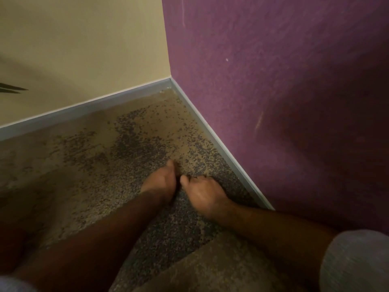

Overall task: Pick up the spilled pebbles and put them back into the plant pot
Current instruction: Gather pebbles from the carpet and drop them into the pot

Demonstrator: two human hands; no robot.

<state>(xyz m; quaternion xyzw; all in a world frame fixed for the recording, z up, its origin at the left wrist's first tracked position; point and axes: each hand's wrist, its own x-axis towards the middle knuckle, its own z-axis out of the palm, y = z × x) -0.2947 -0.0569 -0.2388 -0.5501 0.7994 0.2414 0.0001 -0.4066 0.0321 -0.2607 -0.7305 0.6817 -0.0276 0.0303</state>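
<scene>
Small dark pebbles (136,144) lie spilled over the tan floor (42,165) in the corner of the room, thickest around my hands. My left hand (160,182) stands on its edge in the pebbles, fingers together and pointing toward the corner. Just to its right, my right hand (202,192) lies knuckles up with its fingers curled down into the pebbles and its thumb almost touching the left hand. Motion blur hides the fingertips. The plant pot is out of view.
A cream wall (84,49) and a purple wall (273,81) meet at the corner, with a grey skirting board (210,131) along both. Dark leaf tips (12,89) poke in at the far left edge.
</scene>
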